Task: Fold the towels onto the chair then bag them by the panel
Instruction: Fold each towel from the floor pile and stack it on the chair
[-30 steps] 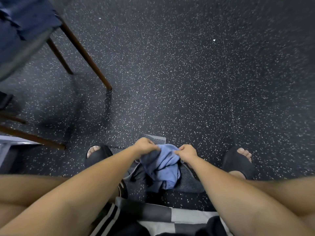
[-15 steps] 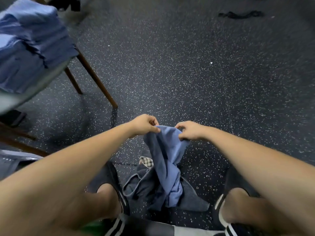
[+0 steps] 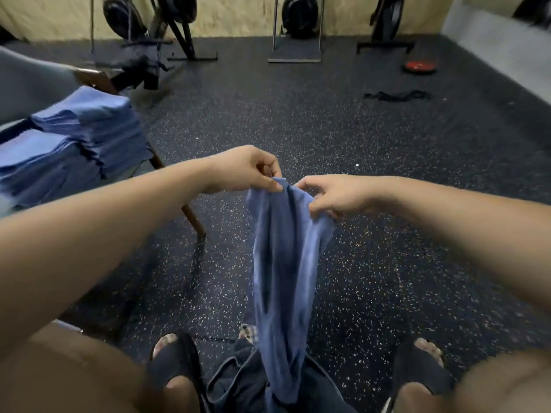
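Note:
A blue towel (image 3: pixel 283 278) hangs in a twisted bunch in front of me, its lower end reaching the dark bag (image 3: pixel 235 380) on the floor between my feet. My left hand (image 3: pixel 247 171) pinches the towel's top edge. Close beside it, my right hand (image 3: pixel 331 195) grips the same edge. At the left stands a wooden chair (image 3: pixel 190 213) carrying two stacks of folded blue towels (image 3: pixel 74 141).
Speckled dark rubber floor spreads ahead. Weight racks and plates (image 3: pixel 298 22) line the far wall. A red disc (image 3: pixel 419 67) and a dark strap (image 3: pixel 396 95) lie on the floor at the right. Dark cloth (image 3: pixel 140 73) hangs behind the chair. My sandalled feet flank the bag.
Both hands have lifted the towel up out of the bag on the floor, and it now hangs long. My head has tipped up, bringing the far wall and chair stacks into view.

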`<state>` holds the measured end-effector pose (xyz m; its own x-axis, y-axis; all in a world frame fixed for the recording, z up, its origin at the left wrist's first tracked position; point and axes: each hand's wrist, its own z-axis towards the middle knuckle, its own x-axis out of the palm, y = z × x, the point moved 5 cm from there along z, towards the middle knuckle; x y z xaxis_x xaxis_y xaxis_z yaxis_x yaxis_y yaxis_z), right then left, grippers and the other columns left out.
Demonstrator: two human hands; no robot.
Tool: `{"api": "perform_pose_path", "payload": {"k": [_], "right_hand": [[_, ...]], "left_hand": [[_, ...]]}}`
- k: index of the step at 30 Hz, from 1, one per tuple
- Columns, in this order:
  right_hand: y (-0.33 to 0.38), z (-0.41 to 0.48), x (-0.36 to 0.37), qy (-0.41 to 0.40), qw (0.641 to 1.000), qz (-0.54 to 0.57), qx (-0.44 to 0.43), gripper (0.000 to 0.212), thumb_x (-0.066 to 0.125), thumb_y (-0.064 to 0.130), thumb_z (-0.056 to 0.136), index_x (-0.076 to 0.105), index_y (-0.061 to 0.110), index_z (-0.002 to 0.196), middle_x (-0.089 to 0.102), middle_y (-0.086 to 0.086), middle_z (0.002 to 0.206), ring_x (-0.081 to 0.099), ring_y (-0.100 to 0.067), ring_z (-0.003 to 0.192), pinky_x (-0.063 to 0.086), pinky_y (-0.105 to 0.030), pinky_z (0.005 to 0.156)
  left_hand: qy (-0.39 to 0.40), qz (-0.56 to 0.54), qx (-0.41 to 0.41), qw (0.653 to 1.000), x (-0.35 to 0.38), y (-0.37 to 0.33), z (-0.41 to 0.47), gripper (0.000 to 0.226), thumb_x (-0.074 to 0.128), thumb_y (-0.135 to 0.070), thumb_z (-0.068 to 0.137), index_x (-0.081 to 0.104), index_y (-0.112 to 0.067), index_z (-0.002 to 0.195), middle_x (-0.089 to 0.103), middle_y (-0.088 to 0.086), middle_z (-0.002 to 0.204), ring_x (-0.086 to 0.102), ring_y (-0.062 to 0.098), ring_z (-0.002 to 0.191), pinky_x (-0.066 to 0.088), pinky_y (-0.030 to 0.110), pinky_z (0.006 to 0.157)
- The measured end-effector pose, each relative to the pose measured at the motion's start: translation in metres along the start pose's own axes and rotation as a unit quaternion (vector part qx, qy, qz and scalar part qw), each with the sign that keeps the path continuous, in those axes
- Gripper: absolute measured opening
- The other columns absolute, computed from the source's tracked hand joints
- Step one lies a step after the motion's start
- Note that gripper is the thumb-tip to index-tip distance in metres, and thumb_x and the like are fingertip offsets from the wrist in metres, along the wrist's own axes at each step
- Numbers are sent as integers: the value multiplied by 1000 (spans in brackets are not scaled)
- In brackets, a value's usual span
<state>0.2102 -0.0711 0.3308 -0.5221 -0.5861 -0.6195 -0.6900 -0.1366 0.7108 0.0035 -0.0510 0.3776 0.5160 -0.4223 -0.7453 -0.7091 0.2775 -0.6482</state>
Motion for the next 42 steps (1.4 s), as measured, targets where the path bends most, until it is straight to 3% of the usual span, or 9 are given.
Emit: {"api": "perform_pose_path", "payload": {"k": [9, 12, 15, 17, 21, 26, 29, 32, 42], "right_hand": [[37, -25, -36, 39, 986, 160, -38, 39, 69, 16, 80, 65, 21, 119, 45, -22, 94, 32, -28, 65, 24, -31, 49], [36, -30, -41, 27, 983, 180, -32, 46, 66, 16, 80, 53, 3, 122, 33, -12, 82, 25, -16, 58, 17, -28, 45], [37, -37, -43, 60, 978, 196, -30, 28, 69, 13, 85, 54, 9, 108, 31, -2, 71, 21, -14, 60, 14, -29, 51], [35, -41, -51, 46, 984, 169, -27, 22, 72, 9, 94, 52, 16, 94, 33, 1, 68, 23, -14, 59, 14, -31, 54], [30, -51, -78, -104, 993, -40, -40, 27, 79, 22, 92, 57, 10, 83, 45, 9, 62, 38, -10, 56, 27, -31, 56], [27, -55, -88, -196, 961, -181, -69, 21, 77, 36, 84, 64, 20, 78, 66, 3, 91, 60, -16, 81, 50, -41, 79], [26, -57, -91, -236, 958, -136, -85, 18, 73, 23, 79, 58, 16, 72, 59, 5, 67, 46, -11, 63, 41, -37, 62], [24, -59, -93, -239, 962, -91, -94, 20, 72, 12, 82, 54, 15, 74, 48, 4, 62, 37, -11, 61, 32, -33, 61], [-1, -60, -118, -259, 963, -43, -62, 15, 85, 24, 90, 73, 17, 86, 52, 10, 58, 44, -9, 56, 34, -30, 58]], "left_hand": [[-67, -26, 95, 993, -42, -58, -15, 12, 84, -24, 93, 72, -22, 89, 55, -6, 75, 49, 10, 72, 41, 31, 69], [-91, -48, 124, 987, -39, -65, -14, 11, 82, -19, 94, 72, -16, 93, 54, -4, 74, 47, 9, 69, 39, 27, 65], [-103, -25, 155, 982, -32, -71, -13, 8, 81, -22, 95, 73, -21, 95, 53, -3, 73, 48, 10, 69, 40, 31, 66], [-120, -2, 167, 979, -30, -73, -13, 9, 80, -25, 95, 71, -26, 94, 55, 0, 73, 49, 10, 70, 42, 33, 68], [-153, 25, 186, 970, -32, -74, -12, 12, 80, -25, 95, 69, -28, 92, 54, -9, 72, 48, 6, 69, 41, 26, 66], [-175, 104, 155, 967, -32, -65, -8, 17, 86, -29, 90, 69, -26, 88, 62, -10, 73, 52, 2, 66, 38, 12, 63], [-179, 142, 123, 966, -34, -56, -3, 21, 87, -32, 88, 67, -25, 86, 64, -9, 74, 53, -1, 66, 37, 11, 61], [-181, 142, 85, 969, -39, -41, 1, 22, 86, -34, 88, 66, -25, 84, 64, -9, 74, 52, -2, 64, 38, 13, 59], [-238, 133, 30, 962, -65, 2, 1, 18, 80, -34, 94, 64, -26, 91, 66, -7, 85, 57, 13, 76, 41, 19, 66]]}}
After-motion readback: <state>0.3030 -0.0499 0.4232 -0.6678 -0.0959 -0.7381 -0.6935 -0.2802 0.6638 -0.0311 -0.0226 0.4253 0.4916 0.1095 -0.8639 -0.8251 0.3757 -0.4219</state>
